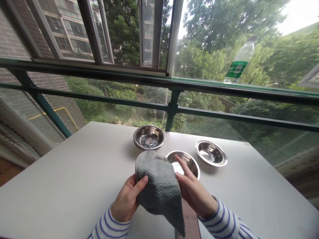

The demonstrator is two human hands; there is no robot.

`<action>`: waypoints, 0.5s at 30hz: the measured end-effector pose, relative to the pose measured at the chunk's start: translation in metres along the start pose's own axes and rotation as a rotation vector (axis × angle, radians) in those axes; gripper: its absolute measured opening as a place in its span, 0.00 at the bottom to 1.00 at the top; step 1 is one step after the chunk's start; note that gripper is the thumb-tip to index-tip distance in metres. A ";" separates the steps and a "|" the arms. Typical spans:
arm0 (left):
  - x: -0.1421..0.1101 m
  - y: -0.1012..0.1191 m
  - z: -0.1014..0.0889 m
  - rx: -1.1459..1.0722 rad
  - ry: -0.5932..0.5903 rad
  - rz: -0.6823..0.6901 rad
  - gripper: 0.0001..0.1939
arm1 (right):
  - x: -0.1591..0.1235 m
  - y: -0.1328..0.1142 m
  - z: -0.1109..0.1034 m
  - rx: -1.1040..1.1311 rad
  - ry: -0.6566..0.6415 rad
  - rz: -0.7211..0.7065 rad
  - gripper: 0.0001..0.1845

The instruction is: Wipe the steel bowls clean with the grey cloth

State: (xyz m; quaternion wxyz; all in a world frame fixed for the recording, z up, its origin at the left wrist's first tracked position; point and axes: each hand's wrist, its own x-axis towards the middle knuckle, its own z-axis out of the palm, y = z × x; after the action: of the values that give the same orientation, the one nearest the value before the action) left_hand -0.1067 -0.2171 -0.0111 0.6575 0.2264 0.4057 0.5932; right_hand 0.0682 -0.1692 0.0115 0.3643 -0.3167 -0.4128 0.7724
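Observation:
A grey textured cloth (159, 182) hangs in front of me, its rounded top bent over and a corner drooping toward the bottom. My left hand (129, 196) is closed on the cloth's left edge, thumb pressed on its face. At the right edge is my right hand (194, 189), with thumb and index finger stretched out and apart; its other fingers are partly hidden. Just behind that hand and the cloth sits a steel bowl (195, 166), partly covered from view. Whether anything lies inside the cloth's folds cannot be seen.
Two more steel bowls stand on the white table (74, 172): one at the back middle (149, 146), one to the right (211, 154). A phone (191, 219) lies below the cloth. Beyond the table run a railing (119, 78) and windows, with a plastic bottle (238, 66) on the ledge.

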 end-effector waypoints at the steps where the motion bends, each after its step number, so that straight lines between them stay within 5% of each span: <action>1: 0.000 0.001 0.004 0.003 0.024 0.010 0.16 | -0.003 0.002 0.000 -0.042 -0.024 -0.022 0.48; 3: -0.001 0.004 0.010 0.055 0.057 0.037 0.17 | -0.007 0.005 -0.001 -0.150 -0.079 -0.106 0.49; 6: -0.003 0.008 0.016 0.172 0.089 0.114 0.22 | -0.009 0.005 -0.005 -0.465 -0.096 -0.234 0.36; 12: -0.005 0.005 0.006 0.308 0.151 0.179 0.56 | -0.012 0.004 -0.018 -1.135 0.048 -0.573 0.25; 15: -0.006 0.006 0.003 0.676 0.076 0.236 0.44 | -0.018 0.002 -0.016 -1.275 0.050 -0.662 0.20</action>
State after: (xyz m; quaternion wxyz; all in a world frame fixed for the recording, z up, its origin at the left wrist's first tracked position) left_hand -0.1078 -0.2209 -0.0035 0.4571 0.4541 0.5740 0.5054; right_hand 0.0897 -0.1784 0.0058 0.3330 -0.3434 -0.8495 0.2227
